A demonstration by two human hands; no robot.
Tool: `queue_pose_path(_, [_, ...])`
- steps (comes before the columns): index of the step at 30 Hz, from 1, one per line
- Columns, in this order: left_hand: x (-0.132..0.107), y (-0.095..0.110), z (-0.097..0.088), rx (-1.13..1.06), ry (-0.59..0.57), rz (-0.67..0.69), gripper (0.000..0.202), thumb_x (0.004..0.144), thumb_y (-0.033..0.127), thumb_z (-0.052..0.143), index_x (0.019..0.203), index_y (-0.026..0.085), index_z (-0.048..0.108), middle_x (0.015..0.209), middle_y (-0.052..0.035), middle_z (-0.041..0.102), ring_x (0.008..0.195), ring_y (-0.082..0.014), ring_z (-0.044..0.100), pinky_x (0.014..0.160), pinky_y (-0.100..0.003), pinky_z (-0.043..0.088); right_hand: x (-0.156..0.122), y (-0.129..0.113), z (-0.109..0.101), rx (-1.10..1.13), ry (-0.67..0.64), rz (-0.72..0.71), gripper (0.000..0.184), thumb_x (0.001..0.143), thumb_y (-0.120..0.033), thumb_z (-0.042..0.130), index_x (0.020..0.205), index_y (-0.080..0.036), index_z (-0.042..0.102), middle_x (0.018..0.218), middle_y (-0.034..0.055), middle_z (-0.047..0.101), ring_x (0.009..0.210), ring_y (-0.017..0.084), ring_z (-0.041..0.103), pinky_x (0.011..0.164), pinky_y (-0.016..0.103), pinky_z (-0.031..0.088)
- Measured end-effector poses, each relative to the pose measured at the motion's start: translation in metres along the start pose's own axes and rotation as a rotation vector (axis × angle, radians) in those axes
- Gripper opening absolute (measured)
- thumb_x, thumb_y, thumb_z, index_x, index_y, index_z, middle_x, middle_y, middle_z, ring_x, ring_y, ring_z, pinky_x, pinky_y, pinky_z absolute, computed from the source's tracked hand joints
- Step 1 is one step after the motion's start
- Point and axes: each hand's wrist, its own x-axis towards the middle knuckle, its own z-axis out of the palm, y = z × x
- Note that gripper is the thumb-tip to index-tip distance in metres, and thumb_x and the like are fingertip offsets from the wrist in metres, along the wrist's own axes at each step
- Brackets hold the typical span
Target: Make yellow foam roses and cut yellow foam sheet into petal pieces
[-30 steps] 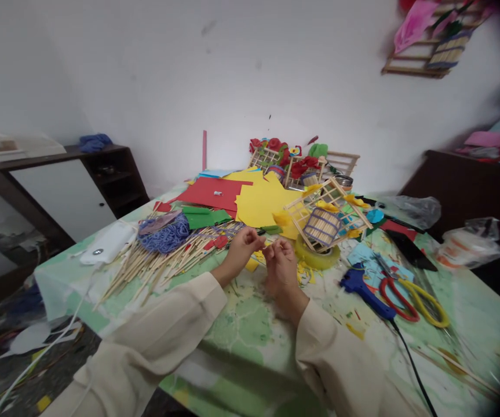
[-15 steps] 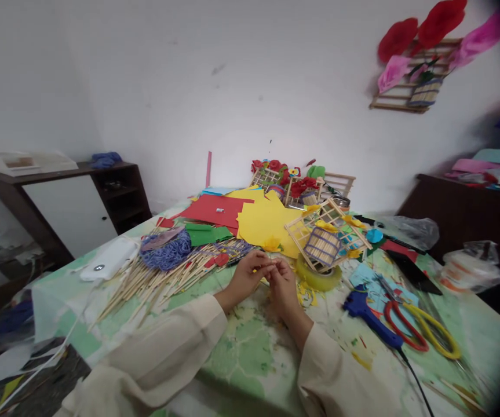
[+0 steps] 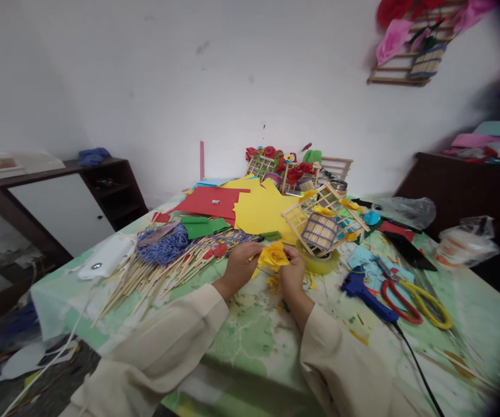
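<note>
The left hand (image 3: 241, 267) and right hand (image 3: 294, 274) pinch opposite sides of a yellow flower (image 3: 273, 255) above the table (image 3: 250, 336). At right, a clear plastic bag (image 3: 488, 249) wraps a white tub (image 3: 451, 248); tub contents are indiscernible.

One head-worn view from the near side of the table (image 3: 254, 333), forward and down over the hands (image 3: 238, 269).

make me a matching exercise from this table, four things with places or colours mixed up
1. yellow rose-shaped flower
2. yarn
3. glue gun
4. large red sheet

A. beside the scissors
B. bluish purple
C. under a small whitish item
D. between the left hand and right hand

Pairs: 1-D, 2-B, 3-A, 4-C
</note>
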Motion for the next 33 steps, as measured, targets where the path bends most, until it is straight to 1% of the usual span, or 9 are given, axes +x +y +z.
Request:
queue_pose_path(4, [0.0, -0.005, 0.003, 0.04, 0.001, -0.036, 0.025, 0.071, 0.005, 0.052, 0.083, 0.019, 0.07, 0.089, -0.0058, 0.072, 0.083, -0.0177, 0.065, 0.079, -0.031, 0.051, 0.0, -0.001, 0.002, -0.01, 0.014, 0.02, 0.021, 0.073, -0.031, 0.055, 0.08, -0.016, 0.068, 0.089, 0.0074, 0.068, 0.085, 0.019, 0.059, 0.083, 0.037, 0.045])
queue_pose_path(7, [0.001, -0.005, 0.004, 0.043, -0.006, -0.024, 0.023, 0.072, 0.006, 0.054, 0.083, 0.019, 0.07, 0.087, -0.0055, 0.072, 0.082, -0.0171, 0.065, 0.078, -0.03, 0.05, -0.001, -0.004, 0.004, 0.007, 0.014, 0.049, 0.021, 0.073, -0.03, 0.053, 0.079, -0.016, 0.067, 0.087, 0.0074, 0.068, 0.082, 0.019, 0.06, 0.08, 0.036, 0.047])
queue_pose_path(15, [0.0, 0.003, 0.006, -0.052, -0.009, 0.03, 0.011, 0.079, 0.02, 0.058, 0.078, 0.018, 0.069, 0.078, -0.0056, 0.072, 0.075, -0.0161, 0.065, 0.072, -0.028, 0.05, -0.004, -0.017, 0.004, 0.039, -0.049, 0.058, 0.018, 0.062, -0.027, 0.059, 0.076, -0.016, 0.064, 0.077, 0.0028, 0.067, 0.072, 0.017, 0.057, 0.069, 0.03, 0.046])
queue_pose_path(18, [0.0, 0.006, 0.006, -0.09, 0.008, 0.012, 0.014, 0.08, 0.029, 0.061, 0.077, 0.018, 0.069, 0.075, -0.0051, 0.071, 0.071, -0.0156, 0.064, 0.07, -0.027, 0.05, -0.005, -0.02, 0.002, 0.035, -0.051, 0.057, 0.014, 0.065, -0.03, 0.054, 0.069, -0.018, 0.059, 0.069, -0.0003, 0.061, 0.065, 0.014, 0.052, 0.063, 0.027, 0.043])
queue_pose_path(20, [0.0, 0.007, 0.006, -0.112, -0.01, -0.006, 0.015, 0.08, 0.031, 0.06, 0.076, 0.018, 0.069, 0.073, -0.0045, 0.07, 0.068, -0.0148, 0.063, 0.067, -0.027, 0.049, -0.005, -0.022, 0.001, 0.029, -0.044, 0.063, 0.013, 0.067, -0.03, 0.048, 0.062, -0.019, 0.053, 0.06, -0.0029, 0.052, 0.058, 0.013, 0.045, 0.057, 0.026, 0.039])
queue_pose_path(23, [0.001, 0.008, 0.005, -0.149, -0.038, -0.039, 0.018, 0.08, 0.033, 0.059, 0.074, 0.019, 0.068, 0.07, -0.004, 0.069, 0.065, -0.0138, 0.061, 0.065, -0.026, 0.048, -0.007, -0.024, 0.0, 0.011, -0.056, 0.073, 0.017, 0.069, -0.029, 0.044, 0.054, -0.022, 0.042, 0.051, -0.0052, 0.039, 0.05, 0.011, 0.036, 0.05, 0.025, 0.033])
queue_pose_path(25, [0.001, 0.008, 0.006, -0.167, -0.038, -0.056, 0.02, 0.08, 0.034, 0.059, 0.074, 0.018, 0.068, 0.07, -0.0043, 0.069, 0.064, -0.0138, 0.061, 0.065, -0.026, 0.048, -0.007, -0.026, 0.0, -0.001, -0.073, 0.074, 0.02, 0.07, -0.029, 0.044, 0.052, -0.022, 0.039, 0.049, -0.0058, 0.036, 0.049, 0.011, 0.033, 0.049, 0.025, 0.032])
queue_pose_path(30, [0.0, 0.009, 0.007, -0.196, -0.059, -0.063, 0.019, 0.08, 0.033, 0.06, 0.076, 0.017, 0.069, 0.071, -0.005, 0.069, 0.064, -0.0136, 0.06, 0.064, -0.026, 0.048, -0.007, -0.026, 0.001, -0.038, -0.078, 0.055, 0.025, 0.072, -0.033, 0.046, 0.051, -0.022, 0.039, 0.049, -0.0061, 0.036, 0.049, 0.011, 0.033, 0.049, 0.025, 0.031])
queue_pose_path(33, [0.0, 0.008, 0.007, -0.227, -0.054, -0.093, 0.016, 0.079, 0.031, 0.061, 0.076, 0.017, 0.069, 0.072, -0.0049, 0.069, 0.065, -0.0133, 0.06, 0.064, -0.025, 0.047, -0.006, -0.023, 0.0, -0.062, -0.074, 0.04, 0.026, 0.073, -0.035, 0.051, 0.053, -0.02, 0.046, 0.051, -0.0051, 0.043, 0.053, 0.011, 0.039, 0.053, 0.025, 0.035])
